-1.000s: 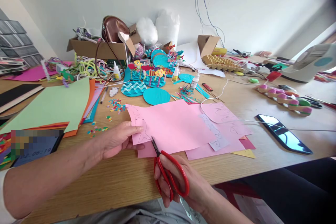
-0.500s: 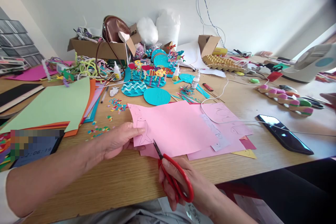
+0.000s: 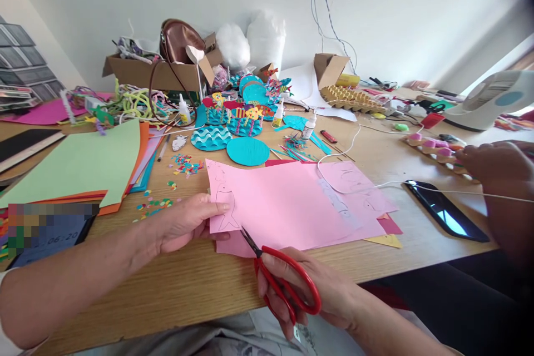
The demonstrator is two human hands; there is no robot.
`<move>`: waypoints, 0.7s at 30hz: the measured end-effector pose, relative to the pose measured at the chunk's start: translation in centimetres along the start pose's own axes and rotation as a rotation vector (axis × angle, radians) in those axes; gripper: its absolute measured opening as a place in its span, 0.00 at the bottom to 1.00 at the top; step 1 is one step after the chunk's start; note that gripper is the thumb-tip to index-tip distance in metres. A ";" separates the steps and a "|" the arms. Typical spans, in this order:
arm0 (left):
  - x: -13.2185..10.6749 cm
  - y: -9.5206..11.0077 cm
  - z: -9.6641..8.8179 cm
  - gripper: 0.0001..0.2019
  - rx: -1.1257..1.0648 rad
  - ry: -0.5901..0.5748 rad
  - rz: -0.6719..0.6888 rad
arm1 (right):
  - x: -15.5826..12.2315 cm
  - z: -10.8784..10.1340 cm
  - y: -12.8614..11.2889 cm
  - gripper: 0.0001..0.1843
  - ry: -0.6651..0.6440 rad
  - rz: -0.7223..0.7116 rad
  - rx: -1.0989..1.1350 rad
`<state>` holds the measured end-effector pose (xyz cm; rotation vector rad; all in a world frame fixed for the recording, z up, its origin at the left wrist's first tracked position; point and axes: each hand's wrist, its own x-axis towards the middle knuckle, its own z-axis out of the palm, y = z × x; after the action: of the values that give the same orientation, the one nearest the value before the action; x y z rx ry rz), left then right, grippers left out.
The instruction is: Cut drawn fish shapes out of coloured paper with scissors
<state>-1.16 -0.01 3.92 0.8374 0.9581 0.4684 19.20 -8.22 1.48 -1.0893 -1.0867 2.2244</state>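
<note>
My left hand (image 3: 189, 222) pinches the left edge of a pink paper sheet (image 3: 275, 200), thumb on top beside a drawn fish outline. Red-handled scissors (image 3: 287, 283) are in my right hand (image 3: 308, 278), fingers through the loops. Their dark blades point up and left and meet the sheet's lower edge, just right of the fish's tail. Under and to the right lies more pink paper (image 3: 375, 217) with pencil drawings, and a pale strip with drawn fish (image 3: 340, 206) rests there.
Another person's hand (image 3: 492, 161) reaches over the painted egg-carton strip (image 3: 429, 147) at right. A phone (image 3: 448, 208) and white cable (image 3: 375, 186) lie near it. Green paper (image 3: 92, 161) is at left; glue bottles (image 3: 308, 127) and a blue disc (image 3: 248, 151) stand behind.
The scissors have shifted slightly right and down, their tips still at the paper's edge. The other person's hand has come further in from the right, over the egg-carton strip.
</note>
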 end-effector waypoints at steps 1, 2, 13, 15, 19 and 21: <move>0.0 0.0 0.0 0.16 -0.004 0.007 -0.005 | 0.1 0.0 0.0 0.27 0.000 -0.004 -0.003; 0.0 -0.1 0.0 0.16 -0.007 0.008 -0.010 | 0.2 -0.1 0.0 0.27 -0.003 -0.008 -0.005; 0.0 -0.4 -0.1 0.11 -0.044 0.024 -0.041 | 0.7 -0.1 0.0 0.27 -0.017 -0.060 -0.028; 0.0 -0.5 -0.2 0.11 -0.055 0.012 -0.044 | 0.8 0.0 0.2 0.27 -0.016 -0.074 -0.030; -0.3 -0.5 -0.4 0.13 -0.039 -0.054 -0.026 | 0.9 0.1 0.5 0.28 -0.024 -0.100 -0.018; -0.4 -0.5 -0.4 0.13 -0.031 -0.105 -0.008 | 0.9 0.1 0.5 0.28 -0.022 -0.110 -0.016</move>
<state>-1.68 -0.43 3.60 0.8219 0.8554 0.4274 18.54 -7.98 0.67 -0.9895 -1.1472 2.1499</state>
